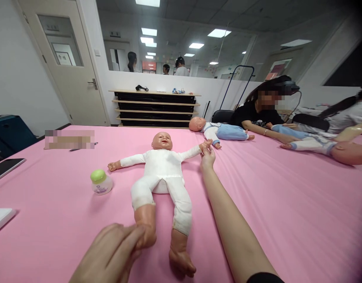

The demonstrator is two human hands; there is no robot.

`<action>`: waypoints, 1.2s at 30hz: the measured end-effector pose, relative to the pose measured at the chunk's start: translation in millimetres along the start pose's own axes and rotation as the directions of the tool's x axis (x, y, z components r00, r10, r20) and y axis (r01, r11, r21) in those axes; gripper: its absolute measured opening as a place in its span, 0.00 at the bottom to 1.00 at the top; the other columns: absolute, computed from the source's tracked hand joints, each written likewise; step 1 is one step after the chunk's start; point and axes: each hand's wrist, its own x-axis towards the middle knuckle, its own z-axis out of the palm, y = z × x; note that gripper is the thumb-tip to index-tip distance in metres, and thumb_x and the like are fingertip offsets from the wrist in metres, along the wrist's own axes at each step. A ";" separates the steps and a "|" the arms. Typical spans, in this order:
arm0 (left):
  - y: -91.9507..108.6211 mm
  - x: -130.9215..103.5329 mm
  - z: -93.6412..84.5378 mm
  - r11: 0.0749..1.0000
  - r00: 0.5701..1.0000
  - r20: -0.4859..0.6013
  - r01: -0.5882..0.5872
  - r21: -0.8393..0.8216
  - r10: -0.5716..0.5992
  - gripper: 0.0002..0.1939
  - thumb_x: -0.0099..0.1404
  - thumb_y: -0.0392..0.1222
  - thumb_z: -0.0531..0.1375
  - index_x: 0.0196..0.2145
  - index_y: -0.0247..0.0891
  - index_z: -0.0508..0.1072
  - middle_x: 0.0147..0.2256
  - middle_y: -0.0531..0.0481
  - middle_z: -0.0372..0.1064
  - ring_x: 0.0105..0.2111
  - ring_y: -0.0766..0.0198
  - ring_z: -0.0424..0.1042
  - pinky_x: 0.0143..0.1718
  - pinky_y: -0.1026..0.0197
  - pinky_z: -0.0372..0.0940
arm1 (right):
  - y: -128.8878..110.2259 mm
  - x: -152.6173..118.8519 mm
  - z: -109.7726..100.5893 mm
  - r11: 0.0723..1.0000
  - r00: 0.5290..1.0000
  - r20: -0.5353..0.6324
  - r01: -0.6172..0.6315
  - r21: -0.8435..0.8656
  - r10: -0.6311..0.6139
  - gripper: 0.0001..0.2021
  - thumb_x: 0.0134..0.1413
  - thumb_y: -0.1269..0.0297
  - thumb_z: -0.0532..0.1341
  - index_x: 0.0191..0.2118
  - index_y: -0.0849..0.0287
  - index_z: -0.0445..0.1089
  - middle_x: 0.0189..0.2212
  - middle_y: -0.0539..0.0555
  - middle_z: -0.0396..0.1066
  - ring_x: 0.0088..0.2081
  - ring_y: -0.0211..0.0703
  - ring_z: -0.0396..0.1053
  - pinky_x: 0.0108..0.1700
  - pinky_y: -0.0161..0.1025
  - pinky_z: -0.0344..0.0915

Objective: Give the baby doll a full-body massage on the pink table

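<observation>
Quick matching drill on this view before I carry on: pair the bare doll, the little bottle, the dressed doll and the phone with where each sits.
1 white-bodied plastic baby doll
2 small green-capped bottle
3 blue-trousered baby doll
4 dark flat phone

A far left edge of the pink table
B held by left hand and right hand
C far side, before a seated person
D beside the doll's outstretched arm

1-B, 2-D, 3-C, 4-A

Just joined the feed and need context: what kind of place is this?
Probably an infant-care training room: a baby doll lies on a pink-covered table, other people handle a second doll nearby, and a glass partition shows an office behind.
</observation>
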 end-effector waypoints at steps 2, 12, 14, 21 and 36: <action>-9.6 17.1 -4.8 0.998 0.998 -0.007 0.068 0.002 -0.068 0.14 0.64 0.31 0.52 0.47 0.36 0.66 0.36 0.45 0.70 0.36 0.61 0.69 0.35 0.60 0.65 | -11.4 -1.9 10.7 0.999 0.998 0.041 0.046 -0.012 -0.046 0.23 0.51 0.60 0.55 0.53 0.62 0.63 0.49 0.61 0.66 0.50 0.44 0.66 0.50 0.44 0.64; -95.0 57.0 52.0 0.963 0.963 0.021 0.267 0.025 -0.268 0.11 0.66 0.35 0.47 0.43 0.37 0.65 0.37 0.47 0.69 0.37 0.61 0.69 0.37 0.59 0.65 | -36.4 -63.9 53.6 0.912 0.668 0.721 0.389 -0.130 -0.183 0.15 0.46 0.69 0.61 0.43 0.56 0.73 0.44 0.53 0.73 0.48 0.46 0.68 0.54 0.47 0.61; -101.7 56.0 57.4 0.959 0.958 0.035 0.283 0.021 -0.284 0.11 0.66 0.35 0.46 0.43 0.37 0.65 0.37 0.47 0.69 0.37 0.61 0.69 0.37 0.59 0.64 | -38.0 -69.7 55.6 0.893 0.610 0.771 0.431 -0.129 -0.183 0.14 0.47 0.71 0.61 0.41 0.55 0.74 0.44 0.52 0.73 0.49 0.45 0.67 0.55 0.46 0.59; -84.2 50.0 39.0 0.981 0.981 0.013 0.192 0.038 -0.193 0.10 0.66 0.35 0.49 0.44 0.37 0.65 0.37 0.47 0.69 0.37 0.61 0.69 0.38 0.59 0.64 | -35.9 -58.1 51.0 0.943 0.692 0.711 0.305 -0.132 -0.125 0.18 0.48 0.66 0.61 0.48 0.55 0.70 0.47 0.54 0.71 0.49 0.45 0.67 0.54 0.46 0.62; -1.2 -1.5 13.7 0.975 0.975 0.066 -0.215 0.053 0.211 0.10 0.65 0.30 0.50 0.40 0.34 0.69 0.22 0.51 0.65 0.22 0.65 0.65 0.27 0.61 0.66 | 51.0 4.4 -24.6 0.940 0.953 -0.080 -0.273 0.205 0.294 0.18 0.54 0.57 0.56 0.48 0.61 0.63 0.51 0.59 0.66 0.44 0.39 0.71 0.43 0.39 0.70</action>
